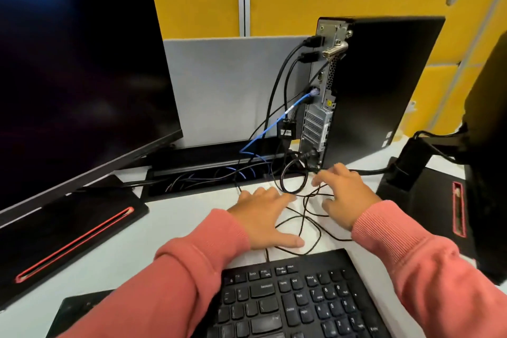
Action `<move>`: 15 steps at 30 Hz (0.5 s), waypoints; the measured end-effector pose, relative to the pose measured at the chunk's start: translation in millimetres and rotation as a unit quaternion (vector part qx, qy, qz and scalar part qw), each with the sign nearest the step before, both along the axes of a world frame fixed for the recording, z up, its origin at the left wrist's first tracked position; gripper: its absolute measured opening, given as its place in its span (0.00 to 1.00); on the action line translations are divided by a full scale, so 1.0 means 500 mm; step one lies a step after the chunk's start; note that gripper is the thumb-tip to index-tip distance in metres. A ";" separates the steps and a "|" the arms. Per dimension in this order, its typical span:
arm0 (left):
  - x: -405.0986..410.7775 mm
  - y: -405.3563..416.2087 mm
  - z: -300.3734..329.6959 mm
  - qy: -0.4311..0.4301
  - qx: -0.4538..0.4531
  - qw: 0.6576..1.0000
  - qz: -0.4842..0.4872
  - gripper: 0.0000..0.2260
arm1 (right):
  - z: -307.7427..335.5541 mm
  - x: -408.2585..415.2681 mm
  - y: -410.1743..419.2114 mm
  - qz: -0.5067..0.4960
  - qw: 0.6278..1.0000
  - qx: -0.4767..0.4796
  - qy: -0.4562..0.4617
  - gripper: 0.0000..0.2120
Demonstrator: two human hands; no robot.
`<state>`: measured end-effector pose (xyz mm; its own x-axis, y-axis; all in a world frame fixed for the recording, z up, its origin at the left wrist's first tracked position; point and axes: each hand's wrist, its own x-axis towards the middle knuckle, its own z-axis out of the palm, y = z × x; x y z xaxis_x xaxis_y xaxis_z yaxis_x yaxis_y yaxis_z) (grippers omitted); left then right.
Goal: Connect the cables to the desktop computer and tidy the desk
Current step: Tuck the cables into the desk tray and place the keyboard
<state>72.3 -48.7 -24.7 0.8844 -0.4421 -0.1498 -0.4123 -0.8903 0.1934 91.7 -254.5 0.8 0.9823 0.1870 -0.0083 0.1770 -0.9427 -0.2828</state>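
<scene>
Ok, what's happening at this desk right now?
A person in pink sleeves has both hands over a tangle of thin black cables on the desk, between the keyboard and the desktop tower. The left hand and right hand lie spread, fingers straight. Several cables, including a blue one, are already plugged into the tower's back.

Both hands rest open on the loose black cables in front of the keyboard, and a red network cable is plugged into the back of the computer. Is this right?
Not quite: in the head view the network cable is blue, not red. The rest holds: left hand and right hand lie open on the loose black cables, and the computer has it plugged in.
</scene>
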 end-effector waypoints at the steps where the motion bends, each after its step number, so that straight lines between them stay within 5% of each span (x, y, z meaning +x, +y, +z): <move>1: 0.002 -0.013 0.001 0.006 0.024 1.000 0.002 0.34 | -0.005 -0.001 -0.010 -0.027 0.999 0.009 -0.021 0.16; 6: 0.023 0.000 0.029 -0.038 0.003 0.999 0.009 0.04 | -0.036 -0.002 -0.067 -0.120 0.980 0.156 -0.023 0.14; 11: 0.064 0.089 0.099 -0.192 -0.080 0.972 0.110 0.03 | -0.068 -0.025 -0.071 -0.076 0.961 0.261 0.040 0.14; 15: 0.080 0.191 0.139 -0.302 0.014 0.945 0.122 0.04 | -0.087 -0.031 -0.071 -0.044 0.972 0.224 0.059 0.08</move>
<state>112.6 46.7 44.9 0.8875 -0.2176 0.4063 -0.2222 -0.9743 -0.0365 76.3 -289.9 -42.5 0.9918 0.1136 -0.0582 0.0437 -0.7303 -0.6818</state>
